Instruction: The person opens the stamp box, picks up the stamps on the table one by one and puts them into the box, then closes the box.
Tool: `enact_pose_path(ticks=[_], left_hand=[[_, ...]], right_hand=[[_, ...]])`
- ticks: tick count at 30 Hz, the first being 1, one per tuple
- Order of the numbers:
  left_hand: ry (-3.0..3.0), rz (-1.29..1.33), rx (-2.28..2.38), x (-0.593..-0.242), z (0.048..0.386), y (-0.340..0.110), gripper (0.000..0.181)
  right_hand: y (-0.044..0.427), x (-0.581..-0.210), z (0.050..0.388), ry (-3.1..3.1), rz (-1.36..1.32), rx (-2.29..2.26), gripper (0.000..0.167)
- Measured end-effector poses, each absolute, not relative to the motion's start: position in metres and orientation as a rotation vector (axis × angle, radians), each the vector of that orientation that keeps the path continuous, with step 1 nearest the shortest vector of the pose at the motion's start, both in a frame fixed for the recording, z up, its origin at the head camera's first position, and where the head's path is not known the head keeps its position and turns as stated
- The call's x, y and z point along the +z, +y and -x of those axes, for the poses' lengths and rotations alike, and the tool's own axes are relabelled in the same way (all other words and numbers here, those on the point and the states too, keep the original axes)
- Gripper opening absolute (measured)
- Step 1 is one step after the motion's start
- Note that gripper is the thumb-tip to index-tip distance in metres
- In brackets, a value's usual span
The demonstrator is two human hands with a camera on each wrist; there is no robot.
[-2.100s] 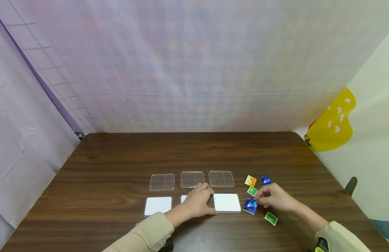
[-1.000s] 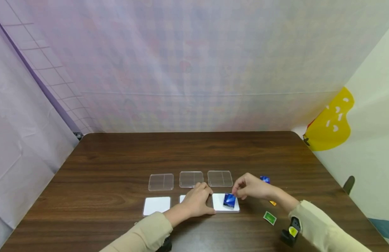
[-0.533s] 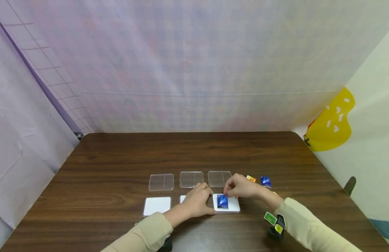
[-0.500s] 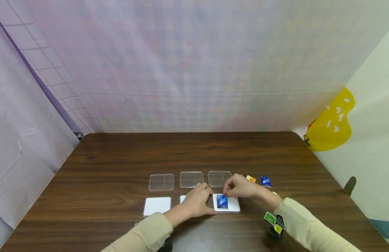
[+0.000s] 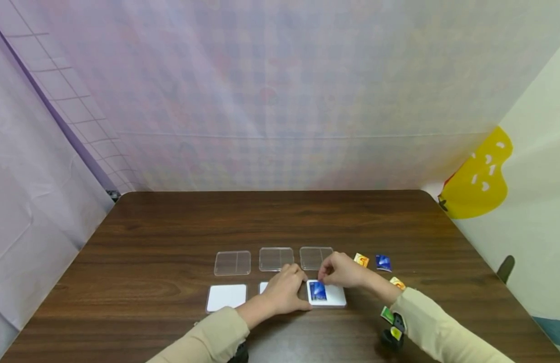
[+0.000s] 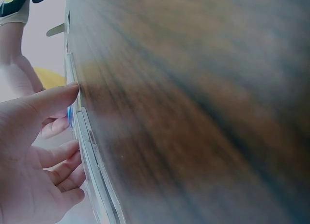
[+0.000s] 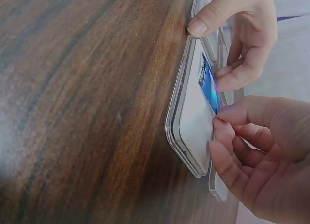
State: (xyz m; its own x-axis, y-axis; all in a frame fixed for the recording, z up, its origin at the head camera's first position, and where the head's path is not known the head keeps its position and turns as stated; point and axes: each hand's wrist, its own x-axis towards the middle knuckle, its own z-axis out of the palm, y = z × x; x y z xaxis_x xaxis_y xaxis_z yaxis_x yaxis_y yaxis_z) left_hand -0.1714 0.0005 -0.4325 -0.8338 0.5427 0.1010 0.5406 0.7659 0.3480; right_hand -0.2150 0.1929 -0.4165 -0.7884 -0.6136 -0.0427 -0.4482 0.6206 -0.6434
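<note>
R fingers [image 7: 244,110] pinch 1 blue pc [image 5: 318,292] on R-most white case [image 5: 336,297] of 3, held by L fingers [image 7: 248,69].

Far table [image 5: 271,217]: free from the trays [image 5: 232,263] to the far edge.
Near gap: open wood between the sleeves [image 5: 443,330], up to the right box [image 5: 335,298].
Middle box [image 5: 263,287]: left hand [image 5: 284,290] covers most of it — blocked from above.
Far-right corner: right hand [image 5: 345,270] in the way — arm [image 5: 384,288] and loose cards [image 5: 383,262] to the right.
</note>
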Motion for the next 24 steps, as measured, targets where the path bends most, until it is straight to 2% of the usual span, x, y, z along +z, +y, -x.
enact_pose_path(ticks=[24], left_hand=[[2.947, -0.919, 0.595, -0.432, 0.171, 0.000, 0.054]], right_hand=[[0.200, -0.403, 0.213, 2.599, 0.875, -0.915, 0.006]])
